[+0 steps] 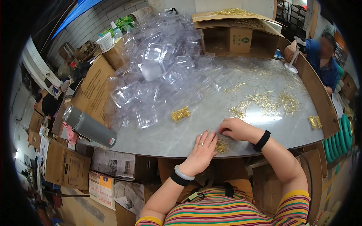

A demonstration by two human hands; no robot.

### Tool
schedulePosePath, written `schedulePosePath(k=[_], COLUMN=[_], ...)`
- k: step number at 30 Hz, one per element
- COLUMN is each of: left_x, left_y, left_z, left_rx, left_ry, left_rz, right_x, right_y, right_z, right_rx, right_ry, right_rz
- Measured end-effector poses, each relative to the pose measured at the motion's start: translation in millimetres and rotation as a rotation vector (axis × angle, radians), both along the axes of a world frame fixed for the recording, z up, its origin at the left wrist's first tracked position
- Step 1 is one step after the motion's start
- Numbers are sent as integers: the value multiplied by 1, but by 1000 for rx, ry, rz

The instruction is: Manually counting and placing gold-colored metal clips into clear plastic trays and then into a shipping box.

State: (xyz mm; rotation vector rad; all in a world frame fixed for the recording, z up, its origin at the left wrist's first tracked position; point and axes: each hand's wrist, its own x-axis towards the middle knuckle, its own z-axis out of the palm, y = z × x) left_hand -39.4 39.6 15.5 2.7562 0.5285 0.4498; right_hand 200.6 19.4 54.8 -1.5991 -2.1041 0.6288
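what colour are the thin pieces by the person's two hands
The thin pieces are shiny gold; the head view, the only one here, shows them.

The place looks like a small workshop: cardboard panels [92, 90] wall a broad grey table [171, 137] strewn with thin gold-coloured pieces [260, 105] and heaped with clear plastic containers [176, 75], another person [318, 67] is beside it, cartons [71, 167] sit below, and a bare block wall [88, 28] stands behind.

Grey tabletop [203, 120]: heaped clear plastic containers [147, 92], scattered gold wire pieces [260, 102], gold bundle [180, 113].
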Motion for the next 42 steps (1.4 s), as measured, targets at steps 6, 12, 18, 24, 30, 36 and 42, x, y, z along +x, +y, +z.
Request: schedulePosePath(k=[6,12,18,24,30,36,42], left_x=[1,1,2,3,3,13,14], left_y=[-1,-5,1,0,-3,1,-4], left_z=[4,7,5,5,4,5,2], left_rx=[-8,-4,9,24,-26,-84,-40], left_ry=[1,-64,7,10,-68,-77,-98], left_rz=[1,64,-1,7,28,-51,-46], right_x=[4,-11,-10,-13,-15,-37,-50], right_y=[0,-48,-64,-63,-73,-86,-94], right_z=[-12,0,-7,0,2,-5,-28], right_rx=[237,260,198,162,212,306,317], right_ry=[-214,-240,-93,-64,-78,-68,50], right_rz=[-198,81,-134,-141,-258,-264,-474])
